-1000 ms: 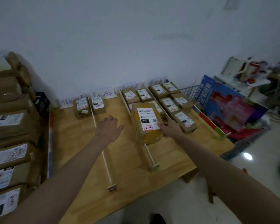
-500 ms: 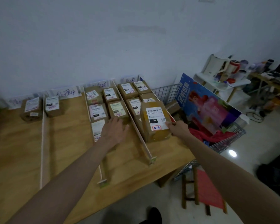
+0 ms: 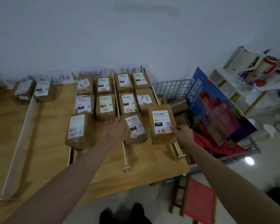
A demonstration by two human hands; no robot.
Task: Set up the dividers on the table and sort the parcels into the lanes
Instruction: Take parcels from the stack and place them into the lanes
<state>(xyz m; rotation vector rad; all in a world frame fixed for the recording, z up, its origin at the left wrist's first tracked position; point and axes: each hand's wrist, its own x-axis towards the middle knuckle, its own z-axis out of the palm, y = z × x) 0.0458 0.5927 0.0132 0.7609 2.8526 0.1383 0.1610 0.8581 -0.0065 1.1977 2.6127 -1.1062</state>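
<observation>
Right hand (image 3: 182, 132): fingers curled on the near right corner of a brown parcel (image 3: 162, 124), thumb pressed on its white label. The parcel sits at the right edge of the wooden table (image 3: 52, 126), in the rightmost lane, over the near part of the right-hand divider (image 3: 176, 150). Whether it rests fully on the surface or is partly lifted cannot be told.

Left hand (image 3: 115, 130): fingers relaxed and spread, gripping nothing. It lies over the thin middle divider (image 3: 125, 156), its fingers reaching the near edge of a labelled parcel (image 3: 105, 107) and lying just beside another parcel (image 3: 134, 129); actual contact cannot be confirmed.

Lanes: the rightmost lane holds four parcels in two rows at the back, then the one beside the left hand, then the gripped one. The next lane to the left holds four parcels in two rows, with a fifth parcel (image 3: 78, 130) nearer the front edge. Further left, two parcels sit at the back against the wall, one on each side of a wide white divider (image 3: 23, 138). Handwritten paper signs (image 3: 61, 77) stand along the wall behind the lanes.

Wire basket (image 3: 170, 88) to the right of the table: it contains cardboard boxes, red fabric and a tilted blue printed board (image 3: 217, 109).
</observation>
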